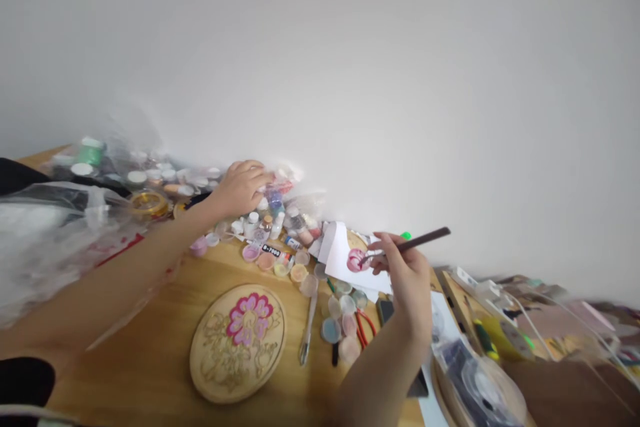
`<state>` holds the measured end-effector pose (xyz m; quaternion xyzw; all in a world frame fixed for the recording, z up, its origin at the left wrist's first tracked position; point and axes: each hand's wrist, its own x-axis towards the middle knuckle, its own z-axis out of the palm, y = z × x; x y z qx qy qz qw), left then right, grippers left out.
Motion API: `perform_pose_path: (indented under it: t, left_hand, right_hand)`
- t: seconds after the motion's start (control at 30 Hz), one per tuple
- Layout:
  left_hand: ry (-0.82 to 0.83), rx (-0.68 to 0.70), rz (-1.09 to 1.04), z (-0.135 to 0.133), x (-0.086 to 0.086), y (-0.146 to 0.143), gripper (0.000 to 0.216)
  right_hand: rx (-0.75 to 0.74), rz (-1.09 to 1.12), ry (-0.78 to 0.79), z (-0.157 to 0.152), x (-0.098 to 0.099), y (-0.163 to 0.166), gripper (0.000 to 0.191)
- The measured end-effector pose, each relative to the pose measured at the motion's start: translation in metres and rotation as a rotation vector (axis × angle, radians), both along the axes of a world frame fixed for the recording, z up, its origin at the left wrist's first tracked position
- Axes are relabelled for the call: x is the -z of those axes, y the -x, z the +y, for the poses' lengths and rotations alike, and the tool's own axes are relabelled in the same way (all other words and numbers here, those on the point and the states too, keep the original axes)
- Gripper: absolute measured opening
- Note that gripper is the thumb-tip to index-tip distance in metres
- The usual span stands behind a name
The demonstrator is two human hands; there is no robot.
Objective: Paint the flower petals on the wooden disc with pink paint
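Observation:
In the head view, my right hand (pixel 407 273) grips a dark-handled paintbrush (pixel 425 239). Its tip is down at a small pot with pink and white paint (pixel 357 260), which stands on white paper (pixel 340 257). My left hand (pixel 243 187) reaches to the back, its fingers bent down over small bottles and clear plastic bags; the fingertips are hidden. A round wooden plaque (pixel 210 373) lies at the front, bearing raised floral outlines and a flower (pixel 250 318) coloured pink and magenta. The rest of its pattern is bare wood colour.
Several small open paint pots (pixel 299 272) and a B-7000 glue tube (pixel 276 253) lie mid-table. A pen-like tool (pixel 309 327), red-handled pliers (pixel 367 328) and a dark phone-like slab (pixel 419 383) are nearby. Plastic bags (pixel 45 240) lie left; a wall (pixel 320 80) rises behind.

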<state>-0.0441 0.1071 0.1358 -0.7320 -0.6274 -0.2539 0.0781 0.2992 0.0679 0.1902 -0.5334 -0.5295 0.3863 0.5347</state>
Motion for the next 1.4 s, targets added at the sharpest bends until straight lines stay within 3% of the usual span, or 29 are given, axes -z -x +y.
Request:
perform_pose_path:
  t: [0.23, 0.5, 0.77, 1.0, 1.17, 1.4]
  left_hand:
    - [0.056, -0.004, -0.01, -0.012, 0.02, -0.003, 0.045]
    - [0.163, -0.052, -0.01, -0.008, 0.009, -0.004, 0.047]
    - [0.161, -0.104, -0.065, -0.01, 0.008, -0.009, 0.049]
    - [0.129, -0.05, -0.308, 0.0, 0.008, 0.029, 0.078]
    - [0.236, -0.006, -0.309, 0.008, 0.011, 0.053, 0.066]
    - [0.275, 0.05, -0.265, 0.01, 0.009, 0.049, 0.056]
  right_hand:
    - [-0.061, 0.125, 0.013, 0.01, 0.005, 0.027, 0.037]
    - [-0.104, 0.236, 0.047, 0.02, 0.018, 0.043, 0.039]
    - [-0.097, 0.227, 0.05, 0.019, 0.016, 0.045, 0.039]
    - [-0.084, 0.22, 0.058, 0.017, 0.012, 0.044, 0.041]
    - [-0.069, 0.2, 0.051, 0.017, 0.014, 0.043, 0.041]
    - [-0.061, 0.184, 0.036, 0.019, 0.016, 0.043, 0.041]
